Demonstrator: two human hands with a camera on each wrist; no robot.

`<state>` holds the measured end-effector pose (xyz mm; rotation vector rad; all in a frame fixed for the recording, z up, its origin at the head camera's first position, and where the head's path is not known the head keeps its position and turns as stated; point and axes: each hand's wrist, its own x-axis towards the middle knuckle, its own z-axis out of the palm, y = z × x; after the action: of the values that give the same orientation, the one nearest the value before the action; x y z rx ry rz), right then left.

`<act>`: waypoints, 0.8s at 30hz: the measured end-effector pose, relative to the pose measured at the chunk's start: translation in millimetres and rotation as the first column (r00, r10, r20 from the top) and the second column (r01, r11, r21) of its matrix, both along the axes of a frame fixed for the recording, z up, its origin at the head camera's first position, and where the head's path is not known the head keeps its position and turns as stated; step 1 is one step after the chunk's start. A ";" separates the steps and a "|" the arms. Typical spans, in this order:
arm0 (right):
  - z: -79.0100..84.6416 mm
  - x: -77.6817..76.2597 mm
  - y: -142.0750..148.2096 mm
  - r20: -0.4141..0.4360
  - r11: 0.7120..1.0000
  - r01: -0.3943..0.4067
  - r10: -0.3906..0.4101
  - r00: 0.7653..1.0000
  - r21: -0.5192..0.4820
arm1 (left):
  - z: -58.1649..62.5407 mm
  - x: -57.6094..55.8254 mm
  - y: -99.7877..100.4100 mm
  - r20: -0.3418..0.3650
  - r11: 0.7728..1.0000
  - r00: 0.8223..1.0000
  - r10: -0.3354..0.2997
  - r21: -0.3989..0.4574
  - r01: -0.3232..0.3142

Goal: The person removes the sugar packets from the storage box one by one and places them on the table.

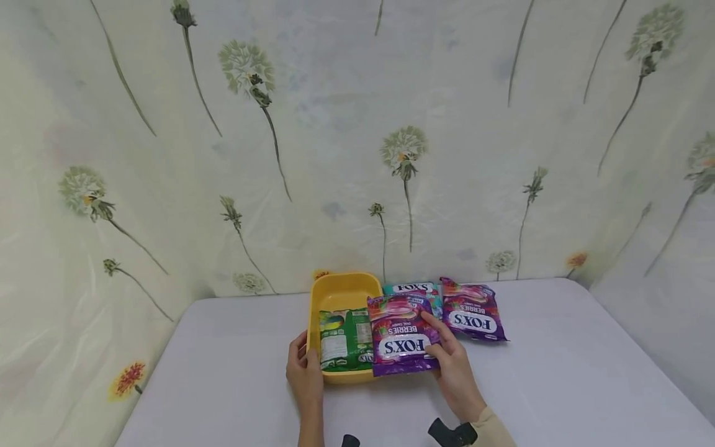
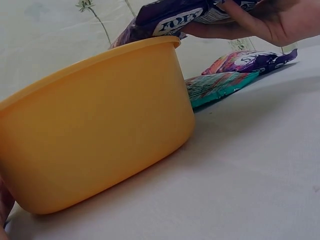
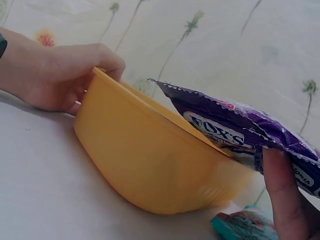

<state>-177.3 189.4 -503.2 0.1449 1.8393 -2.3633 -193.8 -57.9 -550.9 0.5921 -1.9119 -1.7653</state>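
A yellow plastic basin stands on the white table, and a green candy bag lies inside it. My left hand grips the basin's left side, thumb at the rim. With my right hand I hold a purple Fox's Berries candy bag by its right edge, over the basin's right rim. In the left wrist view this bag is above the rim. The right wrist view shows a finger under the bag. Part of the green bag is hidden behind the purple one.
Right of the basin lie a teal Fox's bag, partly covered from view, and a second purple Fox's Berries bag. A flower-patterned curtain hangs behind the white table.
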 end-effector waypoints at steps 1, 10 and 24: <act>0.1 0.4 0.8 -0.002 1.000 -0.001 0.001 1.000 -0.005 | 0.0 -0.3 0.1 -0.006 1.000 1.000 0.004 -0.002 -0.004; -0.5 5.7 9.6 -0.032 0.999 -0.009 0.008 0.999 -0.031 | 0.0 0.3 0.2 -0.001 1.000 1.000 0.003 -0.002 -0.003; -4.1 9.9 25.9 -0.047 1.000 0.006 -0.007 0.999 -0.022 | -0.2 0.5 0.3 0.022 1.000 1.000 -0.019 0.015 0.018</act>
<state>-167.4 215.3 -507.3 0.0935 1.8351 -2.4104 -193.4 -57.6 -551.1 0.6037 -1.9269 -1.7927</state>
